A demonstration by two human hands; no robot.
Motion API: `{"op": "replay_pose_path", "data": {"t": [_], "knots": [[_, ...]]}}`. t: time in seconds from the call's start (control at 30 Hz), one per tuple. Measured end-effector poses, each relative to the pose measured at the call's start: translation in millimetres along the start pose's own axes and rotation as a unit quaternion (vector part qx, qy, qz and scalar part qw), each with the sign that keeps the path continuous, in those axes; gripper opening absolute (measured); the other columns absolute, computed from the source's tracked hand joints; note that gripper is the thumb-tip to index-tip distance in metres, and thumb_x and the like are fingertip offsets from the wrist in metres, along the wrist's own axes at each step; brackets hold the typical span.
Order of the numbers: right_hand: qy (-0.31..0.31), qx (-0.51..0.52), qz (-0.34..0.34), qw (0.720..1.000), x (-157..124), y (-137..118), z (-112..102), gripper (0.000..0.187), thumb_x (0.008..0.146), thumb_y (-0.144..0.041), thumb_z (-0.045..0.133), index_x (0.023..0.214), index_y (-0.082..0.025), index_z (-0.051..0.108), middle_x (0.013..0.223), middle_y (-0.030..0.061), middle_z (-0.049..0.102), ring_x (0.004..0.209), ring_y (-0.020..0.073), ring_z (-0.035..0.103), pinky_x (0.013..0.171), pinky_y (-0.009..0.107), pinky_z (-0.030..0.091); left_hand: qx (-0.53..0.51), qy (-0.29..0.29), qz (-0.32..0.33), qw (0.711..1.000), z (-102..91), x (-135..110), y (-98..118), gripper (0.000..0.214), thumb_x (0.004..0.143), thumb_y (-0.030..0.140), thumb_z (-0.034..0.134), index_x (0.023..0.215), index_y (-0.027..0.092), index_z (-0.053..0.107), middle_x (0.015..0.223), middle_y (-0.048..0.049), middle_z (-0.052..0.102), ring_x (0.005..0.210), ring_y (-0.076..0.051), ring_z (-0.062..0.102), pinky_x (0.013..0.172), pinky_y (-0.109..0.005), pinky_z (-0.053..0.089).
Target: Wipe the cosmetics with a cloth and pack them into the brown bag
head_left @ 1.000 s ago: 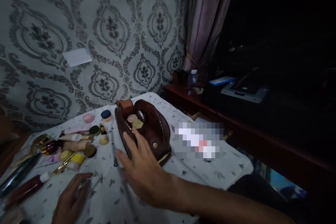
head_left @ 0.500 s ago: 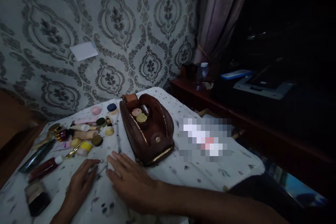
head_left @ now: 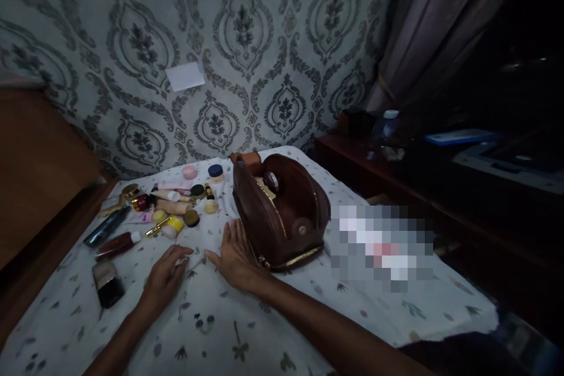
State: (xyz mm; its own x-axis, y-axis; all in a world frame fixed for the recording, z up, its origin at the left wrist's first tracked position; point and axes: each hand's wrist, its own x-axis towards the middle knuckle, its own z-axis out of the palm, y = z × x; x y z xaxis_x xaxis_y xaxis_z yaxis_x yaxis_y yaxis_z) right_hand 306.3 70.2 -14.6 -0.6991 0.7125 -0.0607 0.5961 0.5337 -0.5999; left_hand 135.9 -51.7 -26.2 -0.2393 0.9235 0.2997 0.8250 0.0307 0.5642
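A brown leather bag (head_left: 256, 211) stands unzipped on the patterned white cloth (head_left: 238, 317). Inside its mouth sits a small round container (head_left: 271, 181), partly hidden by the bag's wall. My right hand (head_left: 235, 255) lies with fingers stretched along the bag's lower left side, seemingly touching it. To its left, my left hand (head_left: 167, 273) rests on the cloth, thumb apart from the fingers, holding nothing visible. Beyond the left hand are a gold tube (head_left: 157, 227), a brown-lidded jar (head_left: 191, 218) and a dark red bottle (head_left: 118, 245). A dark-capped bottle (head_left: 108, 285) lies nearer me.
Several cosmetic tubes and jars cluster at the left, with a pink jar (head_left: 189, 172) and a blue-lidded jar (head_left: 215, 173) behind. A blurred-out item (head_left: 383, 244) is right of the bag. A plastic bottle (head_left: 388, 129) stands on the dark furniture; a patterned wall (head_left: 242, 100) rises behind.
My view has swung left. My right hand has moved forward against the bag's left side, and less of the bag's contents shows. My left hand stays on the cloth.
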Motion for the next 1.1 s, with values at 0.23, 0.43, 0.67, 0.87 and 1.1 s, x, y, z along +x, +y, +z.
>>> {"op": "replay_pose_path", "data": {"t": [0.23,0.43,0.67,0.87,1.1], "knots": [[0.045,-0.045,-0.017,0.998,8,-12,5,0.076,0.093,-0.038,0.048,0.147,0.011,0.026,0.156,0.0328,0.016,0.148,0.0399,0.010,0.119,0.052,0.015,-0.018,0.010,0.030,0.999,1.0,-1,-1,0.024,0.093,0.031,0.045,0.104,0.022,0.065,0.099,-0.0076,0.067,0.097,-0.023,0.063,0.087,-0.035,0.051],[0.042,-0.064,-0.001,0.997,51,-26,9,0.071,0.094,-0.036,0.043,0.146,0.011,0.029,0.154,0.0309,0.027,0.147,0.0369,0.021,0.118,0.047,0.020,-0.016,0.009,0.024,1.000,2.4,-2,-1,0.024,0.093,0.030,0.045,0.103,0.022,0.065,0.100,-0.0088,0.066,0.098,-0.024,0.062,0.087,-0.036,0.051],[0.117,-0.057,0.065,0.989,79,-17,22,0.070,0.095,-0.039,0.041,0.145,0.008,0.032,0.150,0.0314,0.035,0.144,0.0376,0.030,0.115,0.048,0.023,-0.045,-0.004,0.023,0.999,1.6,-3,0,0.022,0.094,0.025,0.043,0.104,0.022,0.063,0.102,-0.0089,0.064,0.099,-0.023,0.060,0.089,-0.036,0.048],[0.183,-0.008,-0.017,0.983,120,-25,41,0.064,0.087,-0.028,0.054,0.143,0.001,0.040,0.149,0.0276,0.038,0.140,0.0361,0.036,0.112,0.044,0.030,-0.056,-0.006,0.032,0.998,1.2,-2,1,0.022,0.092,0.020,0.044,0.104,0.021,0.063,0.098,-0.0075,0.062,0.095,-0.022,0.059,0.085,-0.035,0.047],[0.235,0.029,-0.030,0.971,163,-13,56,0.048,0.089,-0.013,0.035,0.133,-0.001,0.050,0.134,0.0252,0.052,0.127,0.0296,0.050,0.108,0.041,0.038,-0.067,0.010,0.043,0.997,4.3,-2,-4,0.022,0.089,0.013,0.045,0.103,0.020,0.061,0.097,-0.0062,0.061,0.095,-0.021,0.058,0.085,-0.034,0.047]]}}
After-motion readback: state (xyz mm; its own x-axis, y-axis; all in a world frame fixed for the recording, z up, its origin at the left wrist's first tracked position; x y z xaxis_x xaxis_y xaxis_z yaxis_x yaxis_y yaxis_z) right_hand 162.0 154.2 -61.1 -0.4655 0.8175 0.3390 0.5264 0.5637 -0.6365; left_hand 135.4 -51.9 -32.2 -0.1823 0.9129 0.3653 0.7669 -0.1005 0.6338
